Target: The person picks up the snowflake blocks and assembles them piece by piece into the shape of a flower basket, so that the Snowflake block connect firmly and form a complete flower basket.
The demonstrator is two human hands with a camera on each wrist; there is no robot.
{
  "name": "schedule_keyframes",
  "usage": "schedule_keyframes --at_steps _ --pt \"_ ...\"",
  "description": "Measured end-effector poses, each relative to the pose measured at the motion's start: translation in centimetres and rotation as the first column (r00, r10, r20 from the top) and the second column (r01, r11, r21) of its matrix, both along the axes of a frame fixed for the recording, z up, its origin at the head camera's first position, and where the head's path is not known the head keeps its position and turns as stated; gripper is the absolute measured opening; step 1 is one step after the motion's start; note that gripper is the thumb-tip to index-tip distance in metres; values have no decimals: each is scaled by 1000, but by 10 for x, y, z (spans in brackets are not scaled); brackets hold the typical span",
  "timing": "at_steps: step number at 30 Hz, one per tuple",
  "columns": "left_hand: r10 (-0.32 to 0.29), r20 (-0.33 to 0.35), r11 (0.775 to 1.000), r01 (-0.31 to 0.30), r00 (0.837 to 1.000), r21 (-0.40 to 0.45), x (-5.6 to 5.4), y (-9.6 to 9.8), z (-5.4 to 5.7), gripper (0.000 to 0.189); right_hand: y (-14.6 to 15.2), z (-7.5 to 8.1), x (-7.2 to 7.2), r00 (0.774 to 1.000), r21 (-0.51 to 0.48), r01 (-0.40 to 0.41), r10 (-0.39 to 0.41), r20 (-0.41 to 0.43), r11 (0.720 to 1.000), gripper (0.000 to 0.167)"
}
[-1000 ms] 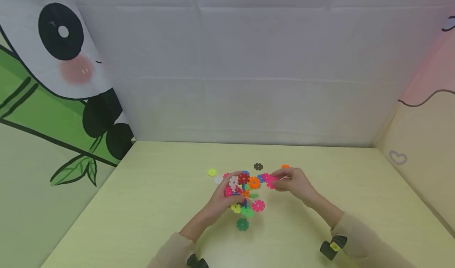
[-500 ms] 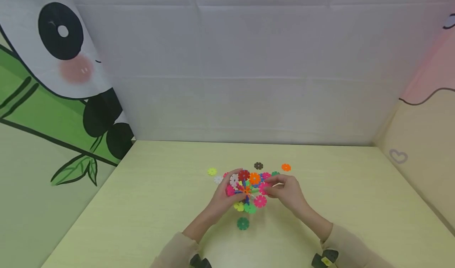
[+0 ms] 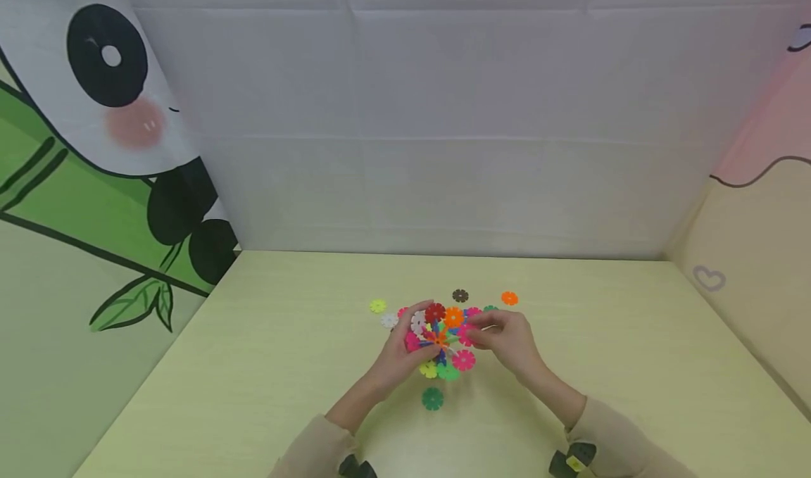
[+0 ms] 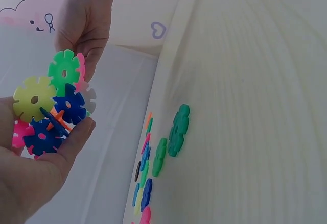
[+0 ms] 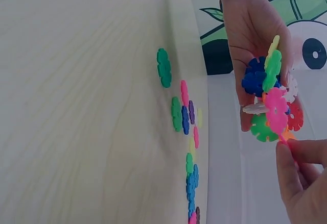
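Observation:
My left hand [image 3: 402,355] grips a cluster of interlocked plastic snowflake discs [image 3: 435,313], holding it above the table between thumb and fingers. The cluster mixes red, orange, white, yellow, green, pink and blue notched discs, as the left wrist view shows with a yellow disc [image 4: 34,99] and a bright green disc [image 4: 64,72]. At its right side, my right hand [image 3: 512,341] pinches a pink disc [image 3: 465,335]. In the right wrist view this pinched disc stands edge-on, right at a flat-facing pink disc [image 5: 276,110] of the cluster. Fingers hide part of the cluster.
Loose discs lie on the pale table [image 3: 285,365]: a dark green disc [image 3: 433,399] nearest me, a brown disc [image 3: 460,296], an orange disc [image 3: 510,298] and a yellow disc [image 3: 378,306] farther back. Several more lie behind the hands. A white sheet [image 3: 412,182] backs the table.
My right hand has moved left with the pink disc, bringing it to the cluster's right side, and stays there since half a second ago. The left hand has barely moved.

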State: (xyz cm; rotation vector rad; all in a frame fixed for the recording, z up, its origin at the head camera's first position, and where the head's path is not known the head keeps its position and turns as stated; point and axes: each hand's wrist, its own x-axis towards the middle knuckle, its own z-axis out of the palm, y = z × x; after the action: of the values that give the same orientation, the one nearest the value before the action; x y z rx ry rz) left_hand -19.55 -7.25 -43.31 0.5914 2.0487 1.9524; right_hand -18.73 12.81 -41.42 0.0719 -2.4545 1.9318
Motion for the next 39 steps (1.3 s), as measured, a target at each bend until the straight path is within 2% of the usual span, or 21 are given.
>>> schedule_keyframes --at_steps 4,5,11,12,17,26,35,39 --pt "8 -3 1000 -8 1000 21 1 0 0 62 -3 -3 0 999 -14 32 -32 -12 999 15" --pt "11 0 1000 -11 1000 29 2 1 2 62 -3 -4 0 999 -14 37 -38 -21 999 15" --pt "40 -35 998 -38 999 59 4 4 4 62 -6 -5 1 995 -8 54 -54 -78 999 13" --pt "49 -48 997 -46 998 56 3 5 1 62 -7 -5 1 995 -8 54 -54 -80 999 13" --pt "67 -82 997 -65 994 35 3 7 2 61 -7 1 0 997 12 58 -58 -55 998 14" --pt "56 -121 998 -51 991 47 2 8 -5 59 -5 1 -3 999 24 44 -44 -14 999 13" --pt "73 -85 997 -70 994 37 0 11 -9 60 -3 -2 -5 999 34 38 -38 -9 999 13" --pt "90 -66 996 -88 994 35 0 13 -7 60 -3 -3 -5 999 26 54 -54 -1 998 13"
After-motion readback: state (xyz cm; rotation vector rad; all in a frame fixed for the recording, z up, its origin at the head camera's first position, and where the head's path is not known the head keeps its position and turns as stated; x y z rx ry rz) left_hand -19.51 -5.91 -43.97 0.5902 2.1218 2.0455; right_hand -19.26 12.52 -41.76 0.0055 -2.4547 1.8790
